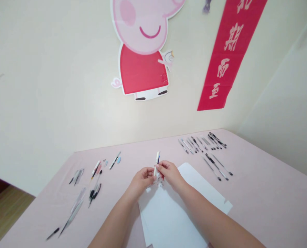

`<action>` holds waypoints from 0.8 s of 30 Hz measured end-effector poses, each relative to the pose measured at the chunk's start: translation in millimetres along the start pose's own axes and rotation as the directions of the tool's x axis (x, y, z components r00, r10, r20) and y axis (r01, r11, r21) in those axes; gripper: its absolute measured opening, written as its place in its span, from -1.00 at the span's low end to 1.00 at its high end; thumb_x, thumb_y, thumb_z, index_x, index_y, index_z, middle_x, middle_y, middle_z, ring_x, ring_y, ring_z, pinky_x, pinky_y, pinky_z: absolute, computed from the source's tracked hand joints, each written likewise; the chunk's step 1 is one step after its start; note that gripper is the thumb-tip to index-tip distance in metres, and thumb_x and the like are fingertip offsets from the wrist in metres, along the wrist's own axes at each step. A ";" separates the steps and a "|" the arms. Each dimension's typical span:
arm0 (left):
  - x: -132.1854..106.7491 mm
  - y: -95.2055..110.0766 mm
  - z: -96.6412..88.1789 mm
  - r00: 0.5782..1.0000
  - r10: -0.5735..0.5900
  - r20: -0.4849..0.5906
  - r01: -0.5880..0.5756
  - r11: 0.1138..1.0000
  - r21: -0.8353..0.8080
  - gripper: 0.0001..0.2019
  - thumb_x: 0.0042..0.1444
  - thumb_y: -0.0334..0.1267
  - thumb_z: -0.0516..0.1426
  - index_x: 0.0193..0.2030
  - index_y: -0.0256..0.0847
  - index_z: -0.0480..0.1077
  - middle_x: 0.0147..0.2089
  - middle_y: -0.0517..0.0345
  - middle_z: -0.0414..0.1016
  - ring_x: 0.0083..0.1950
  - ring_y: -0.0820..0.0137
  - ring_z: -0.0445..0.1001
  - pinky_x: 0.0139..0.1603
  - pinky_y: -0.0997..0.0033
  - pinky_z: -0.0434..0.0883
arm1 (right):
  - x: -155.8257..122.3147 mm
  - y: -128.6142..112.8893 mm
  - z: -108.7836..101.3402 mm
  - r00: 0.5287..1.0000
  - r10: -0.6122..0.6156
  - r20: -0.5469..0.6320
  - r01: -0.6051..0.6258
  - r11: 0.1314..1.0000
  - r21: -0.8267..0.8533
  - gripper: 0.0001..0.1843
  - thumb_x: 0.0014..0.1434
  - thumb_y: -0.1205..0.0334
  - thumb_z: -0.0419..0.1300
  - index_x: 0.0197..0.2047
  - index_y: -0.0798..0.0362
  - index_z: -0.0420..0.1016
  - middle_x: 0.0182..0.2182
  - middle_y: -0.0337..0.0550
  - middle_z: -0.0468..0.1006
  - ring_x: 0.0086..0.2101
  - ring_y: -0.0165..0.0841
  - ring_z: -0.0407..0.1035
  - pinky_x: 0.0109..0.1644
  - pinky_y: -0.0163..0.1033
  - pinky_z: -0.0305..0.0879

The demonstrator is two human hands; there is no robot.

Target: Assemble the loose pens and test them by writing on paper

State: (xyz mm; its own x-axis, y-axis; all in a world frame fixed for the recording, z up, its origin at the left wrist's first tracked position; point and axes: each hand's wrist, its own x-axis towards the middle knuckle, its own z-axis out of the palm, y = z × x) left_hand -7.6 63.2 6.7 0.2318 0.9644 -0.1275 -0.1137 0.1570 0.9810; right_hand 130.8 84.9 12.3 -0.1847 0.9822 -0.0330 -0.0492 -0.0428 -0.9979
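Both hands meet over the middle of a pink table (259, 193), above some white sheets of paper (174, 217). My right hand (170, 173) pinches a white pen with a blue section (157, 161), held nearly upright. The fingers of my left hand (142, 179) are closed at the pen's lower end; whether they hold a separate small part I cannot tell.
Several pens and pen parts (91, 186) lie scattered on the table's left side. A row of several dark pens (205, 146) lies at the back right. The cream wall behind carries a cartoon pig cut-out (143, 51) and a red banner (227, 55). Wooden floor (3, 213) shows at left.
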 end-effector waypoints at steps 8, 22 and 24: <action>-5.8 -3.0 9.1 0.999 0.033 -0.024 -0.034 0.999 -0.012 -0.70 -0.16 -0.10 0.23 -0.36 -0.29 0.40 -0.41 0.06 0.50 -0.39 0.42 0.40 -0.37 0.48 0.26 | -2.4 4.9 -2.5 1.000 -0.007 0.008 0.007 1.000 0.023 -0.65 -0.06 -0.06 0.16 -0.53 0.10 0.34 -0.72 -0.36 0.27 -0.70 -0.54 0.12 -0.64 -0.40 0.08; -5.7 -9.4 -2.6 0.992 0.040 -0.119 -0.070 0.964 -0.257 -0.76 -0.08 -0.20 0.20 -0.26 -0.22 0.34 -0.34 0.16 0.42 -0.29 0.46 0.41 -0.20 0.44 0.36 | -6.5 6.2 -10.1 0.984 -0.109 -0.142 0.132 0.978 0.163 -0.68 0.06 -0.04 0.10 -0.44 0.08 0.30 -0.65 -0.36 0.26 -0.68 -0.57 0.11 -0.64 -0.43 0.02; -4.2 -12.3 -6.4 0.980 0.141 -0.142 -0.146 0.989 -0.023 -0.81 -0.03 -0.20 0.15 -0.27 -0.22 0.34 -0.35 0.15 0.41 -0.29 0.44 0.40 -0.21 0.42 0.35 | -6.7 3.6 -10.5 0.975 -0.136 -0.176 0.167 0.970 0.179 -0.68 0.07 -0.03 0.09 -0.42 0.08 0.30 -0.62 -0.35 0.30 -0.67 -0.57 0.13 -0.63 -0.43 0.05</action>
State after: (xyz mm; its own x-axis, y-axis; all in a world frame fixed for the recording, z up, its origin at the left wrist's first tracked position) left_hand -13.3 58.5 -5.8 0.0742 0.9972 -0.0071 -0.1683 0.0195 0.9855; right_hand 142.2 80.1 8.4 -0.0007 0.9956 0.0932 -0.2544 0.0899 -0.9629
